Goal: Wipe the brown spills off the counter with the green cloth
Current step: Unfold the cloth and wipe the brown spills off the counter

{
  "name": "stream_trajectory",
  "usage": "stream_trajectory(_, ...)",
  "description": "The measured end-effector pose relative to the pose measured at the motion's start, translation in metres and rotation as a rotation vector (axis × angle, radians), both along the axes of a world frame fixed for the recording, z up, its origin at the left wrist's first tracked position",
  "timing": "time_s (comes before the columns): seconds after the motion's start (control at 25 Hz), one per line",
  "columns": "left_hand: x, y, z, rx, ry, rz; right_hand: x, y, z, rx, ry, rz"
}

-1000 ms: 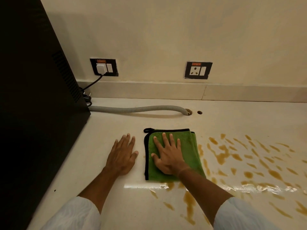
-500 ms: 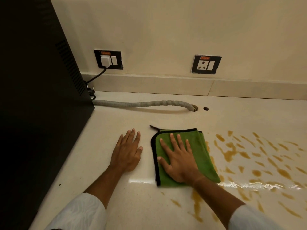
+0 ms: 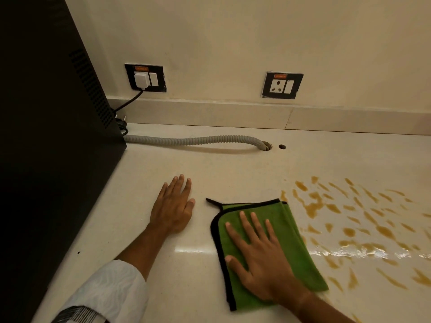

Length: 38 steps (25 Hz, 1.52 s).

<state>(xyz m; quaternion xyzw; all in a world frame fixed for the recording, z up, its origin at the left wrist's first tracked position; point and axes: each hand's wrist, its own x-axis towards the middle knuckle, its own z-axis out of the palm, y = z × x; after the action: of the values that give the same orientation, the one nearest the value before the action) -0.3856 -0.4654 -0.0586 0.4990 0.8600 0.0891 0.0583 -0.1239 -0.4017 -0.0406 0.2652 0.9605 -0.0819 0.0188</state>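
A folded green cloth [image 3: 291, 229] with black edging lies on the cream counter [image 3: 186, 283]. My right hand [image 3: 258, 262] presses flat on it, palm down with fingers spread. Brown spills [image 3: 314, 206] streak the counter from the cloth's right edge out to the right side of the view, with a wet shiny band across them. To the left of the cloth, my left hand [image 3: 173, 208] rests flat on bare counter, holding nothing.
A tall black appliance [image 3: 46, 159] stands along the left. A grey ribbed hose [image 3: 198, 139] runs from it along the back into a counter hole, beside a smaller hole [image 3: 282, 146]. Two wall sockets [image 3: 145, 78] [image 3: 282, 85] sit above the backsplash.
My right hand has slid the cloth toward me and slightly right, over the brown streaks near the front edge. My left hand stays planted in the same spot.
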Motion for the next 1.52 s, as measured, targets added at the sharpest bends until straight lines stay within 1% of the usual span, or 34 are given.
stream_trajectory(0.12,0.002,0.0,0.0,0.008,0.001,0.012,-0.024,0.028,-0.003,0.014,0.016,-0.194)
stream_trajectory(0.2,0.002,0.002,0.0,0.012,0.006,0.015,-0.049,0.028,-0.003,0.009,0.002,-0.232)
stream_trajectory(0.24,0.002,0.002,-0.001,0.017,0.007,0.017,-0.054,0.022,-0.003,0.011,-0.001,-0.204)
stream_trajectory(0.32,0.002,0.001,-0.001,0.017,0.009,0.019,-0.04,0.0,0.001,0.007,0.018,-0.063)
stream_trajectory(0.4,0.001,0.0,-0.001,0.002,0.007,0.011,-0.005,-0.019,0.006,-0.023,0.034,0.077)
stream_trajectory(0.48,0.0,0.0,-0.001,0.002,0.002,0.005,0.03,-0.02,0.007,-0.049,0.019,0.108)
stream_trajectory(0.56,0.001,0.0,-0.002,0.009,0.005,0.001,0.048,0.0,0.003,-0.005,0.001,0.024)
stream_trajectory(0.64,0.001,0.0,-0.002,0.004,-0.003,-0.006,0.045,0.03,-0.002,0.04,0.007,-0.132)
stream_trajectory(0.76,0.001,0.001,-0.002,-0.004,-0.005,-0.008,0.01,0.08,-0.008,0.056,0.012,-0.366)
stream_trajectory(0.84,0.002,0.001,-0.002,-0.01,-0.001,0.0,-0.014,0.101,-0.007,0.03,-0.016,-0.413)
stream_trajectory(0.92,0.002,0.002,-0.001,-0.013,-0.002,0.007,-0.025,0.106,-0.005,0.031,-0.038,-0.353)
stream_trajectory(1.0,0.001,0.002,-0.002,-0.022,-0.005,0.001,-0.016,0.093,-0.004,0.047,-0.019,-0.228)
stream_trajectory(1.12,-0.001,0.001,-0.004,-0.026,-0.01,0.005,0.033,0.054,0.003,0.025,0.027,0.008)
stream_trajectory(1.16,-0.002,0.002,-0.002,-0.036,-0.017,0.006,0.051,0.045,0.004,0.014,0.024,0.062)
stream_trajectory(1.2,-0.002,0.003,0.001,-0.049,-0.026,0.009,0.067,0.045,0.003,0.008,0.018,0.072)
stream_trajectory(1.24,0.001,0.004,0.004,-0.054,-0.034,0.016,0.078,0.05,0.002,0.015,0.013,0.029)
stream_trajectory(1.28,0.005,0.007,0.009,-0.038,-0.033,0.026,0.083,0.061,0.0,0.036,0.017,-0.061)
stream_trajectory(1.4,0.034,0.027,0.021,0.047,0.001,-0.016,0.072,0.106,-0.007,0.059,0.017,-0.389)
stream_trajectory(1.52,0.077,0.057,0.025,0.063,0.008,-0.106,0.049,0.141,-0.011,0.028,0.035,-0.551)
